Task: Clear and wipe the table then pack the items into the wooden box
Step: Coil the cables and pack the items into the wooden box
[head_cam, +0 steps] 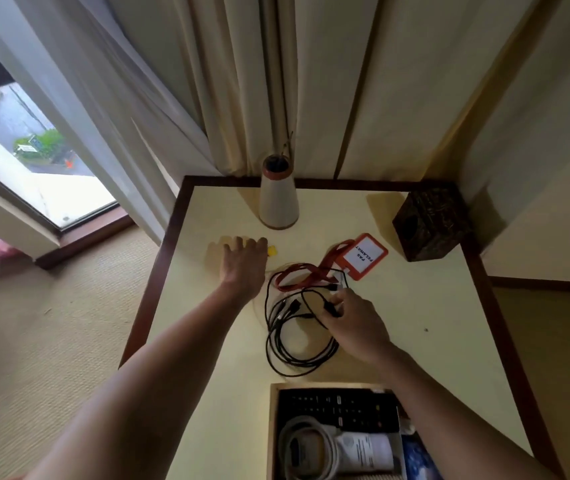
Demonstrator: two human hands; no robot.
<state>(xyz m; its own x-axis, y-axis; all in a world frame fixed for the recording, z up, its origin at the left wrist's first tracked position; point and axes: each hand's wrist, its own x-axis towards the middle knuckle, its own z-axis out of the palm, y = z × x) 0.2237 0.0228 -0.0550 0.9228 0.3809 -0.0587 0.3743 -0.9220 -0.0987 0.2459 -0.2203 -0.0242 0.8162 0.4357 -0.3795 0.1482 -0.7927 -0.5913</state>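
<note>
On the table (pixel 449 299), clearing is in hand; the right hand (pixel 356 323) pinches the black cable (pixel 285 308); the left hand (pixel 242 261) hovers spread beside a yellow item (pixel 271 251); next, probably, the cable goes into the near wooden box (pixel 325 386).

Black cable (pixel 287 341); orange badge holder (pixel 363 256); cream table (pixel 415 306).

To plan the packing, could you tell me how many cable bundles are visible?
2: a black bundle on the table, pinched by the right hand, and a white coil in the wooden box; others may be hidden.
</note>
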